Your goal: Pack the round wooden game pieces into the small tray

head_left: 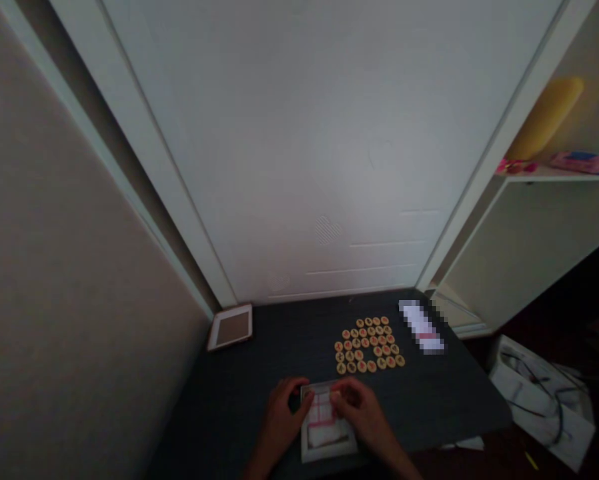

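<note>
A shallow white box [329, 456] lies near the front edge of the dark table. Inside it is a pale sheet with pink grid lines [321, 415]. My left hand [284, 410] is curled around the upper left corner of the box, its thumb over the inner side. At the upper right of the sheet, the fingers and thumb of my right hand [357, 403] are pinched together on it. Behind the box, round wooden game pieces [364, 343] with red and dark characters lie in rows, with a gap in the middle.
A white-framed tray [234, 328] sits at the table's back left corner. A blurred-out pale object [422, 327] lies at the back right. White panels rise behind the table [219, 407]. On the floor at right stands a white box with cables [544, 400].
</note>
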{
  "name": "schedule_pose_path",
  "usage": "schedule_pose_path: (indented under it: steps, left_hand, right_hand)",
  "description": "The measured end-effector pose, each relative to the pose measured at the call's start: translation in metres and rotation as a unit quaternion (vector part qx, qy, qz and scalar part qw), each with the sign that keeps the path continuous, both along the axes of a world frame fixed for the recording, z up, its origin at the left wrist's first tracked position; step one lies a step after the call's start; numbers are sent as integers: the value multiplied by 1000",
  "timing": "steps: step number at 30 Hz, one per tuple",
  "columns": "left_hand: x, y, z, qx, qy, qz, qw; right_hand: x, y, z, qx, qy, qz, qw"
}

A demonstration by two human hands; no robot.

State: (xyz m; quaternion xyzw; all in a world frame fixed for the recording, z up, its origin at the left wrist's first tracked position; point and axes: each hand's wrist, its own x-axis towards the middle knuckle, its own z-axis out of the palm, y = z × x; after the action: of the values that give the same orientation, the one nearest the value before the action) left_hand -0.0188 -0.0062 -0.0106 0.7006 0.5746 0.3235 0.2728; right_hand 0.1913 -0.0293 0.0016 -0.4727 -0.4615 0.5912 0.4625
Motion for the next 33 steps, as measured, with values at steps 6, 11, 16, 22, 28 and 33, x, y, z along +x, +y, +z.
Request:
schedule_pose_path:
  steps: [6, 11, 16, 22, 28, 33]
  left_hand:
    - [1, 5, -5, -3, 29, -10, 1000]
    - [2, 5, -6, 2, 16, -5, 1000]
    - [-1, 0, 5, -20, -39, 7, 999]
    - [-13, -9, 19, -23, -54, 14, 998]
    - [-13, -18, 19, -42, -58, 1, 997]
    - [-10, -21, 12, -47, -66, 1, 997]
  right_hand:
    - [8, 1, 0, 11, -6, -4, 1000]
    - [11, -3, 6, 11, -16, 1, 1000]
    - [12, -6, 6, 7, -33, 18, 999]
    - [-1, -2, -2, -22, -38, 49, 998]
    - [-23, 6, -2, 3, -62, 52, 997]
    - [-32, 11, -5, 32, -111, 49, 992]
